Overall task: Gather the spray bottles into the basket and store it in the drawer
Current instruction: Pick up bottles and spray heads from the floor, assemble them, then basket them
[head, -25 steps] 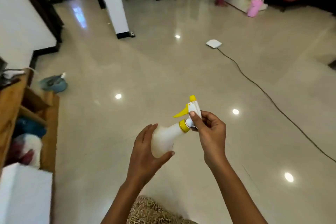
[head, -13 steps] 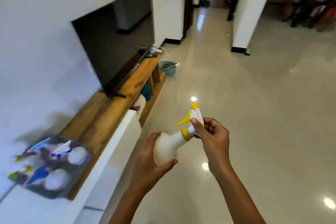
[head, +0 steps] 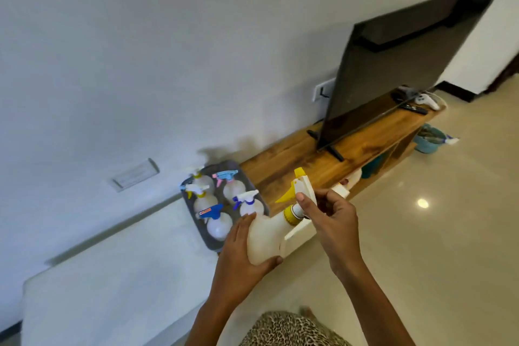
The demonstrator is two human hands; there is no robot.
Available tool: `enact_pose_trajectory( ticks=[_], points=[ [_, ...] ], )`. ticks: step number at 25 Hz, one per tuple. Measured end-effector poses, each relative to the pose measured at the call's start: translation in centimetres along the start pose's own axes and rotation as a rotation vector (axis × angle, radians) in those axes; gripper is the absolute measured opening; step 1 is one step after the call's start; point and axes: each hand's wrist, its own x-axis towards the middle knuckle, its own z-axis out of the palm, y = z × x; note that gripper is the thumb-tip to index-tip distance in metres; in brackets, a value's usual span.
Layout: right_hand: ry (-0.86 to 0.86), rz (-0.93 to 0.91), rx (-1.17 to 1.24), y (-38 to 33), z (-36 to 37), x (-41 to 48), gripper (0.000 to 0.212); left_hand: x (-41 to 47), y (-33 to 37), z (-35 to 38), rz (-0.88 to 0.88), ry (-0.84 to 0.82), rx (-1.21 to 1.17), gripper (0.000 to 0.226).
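Observation:
I hold a white spray bottle (head: 262, 239) with a yellow trigger and collar, tilted, in front of me. My left hand (head: 238, 258) grips its round body from below. My right hand (head: 328, 219) pinches the neck under the spray head. Just beyond my left hand a grey basket (head: 196, 229) sits on the cabinet top against the wall, holding several white spray bottles (head: 233, 189) with blue, yellow and pink triggers.
A wooden TV stand (head: 348, 152) carries a dark television (head: 407, 64) and a game controller (head: 425, 98). A white cabinet top (head: 112, 275) runs along the wall at left. A blue tub (head: 429, 140) stands on the glossy floor past the stand.
My view has swung left from the open floor to the wall, bringing the basket and television close. Both hands keep the same hold on the bottle.

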Motion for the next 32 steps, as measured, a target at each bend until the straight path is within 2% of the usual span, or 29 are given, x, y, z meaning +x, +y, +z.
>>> enact_pose_trajectory(
  ticks=[3, 9, 12, 14, 22, 26, 32],
  points=[
    [-0.142, -0.028, -0.032, 0.1, 3.4, 3.6, 0.009, 2.3, -1.7, -1.1, -0.092, 0.077, -0.039, 0.094],
    [-0.334, -0.143, -0.201, -0.5, 9.9, 13.3, 0.011, 8.5, -3.4, -3.6, -0.228, 0.286, -0.111, 0.065],
    [-0.43, -0.191, -0.257, -0.8, 13.4, 18.9, 0.005, 11.8, -3.7, -4.9, -0.295, 0.392, -0.145, 0.053],
    [-0.457, -0.238, -0.306, -0.3, 15.5, 22.3, 0.012, 13.2, -3.9, -5.6, -0.341, 0.453, -0.121, 0.049],
    [-0.668, -0.277, -0.571, 7.4, 24.9, 32.1, 0.022, 14.7, -5.8, -6.6, -0.578, 0.609, -0.021, 0.046],
    [-0.814, -0.229, -0.719, 11.9, 27.6, 33.8, 0.031, 14.3, -5.9, -6.9, -0.676, 0.67, -0.01, 0.042],
    [-0.946, -0.271, -0.892, 16.2, 29.6, 34.7, 0.035, 13.8, -5.8, -6.4, -0.763, 0.685, 0.004, 0.04]
  ],
)
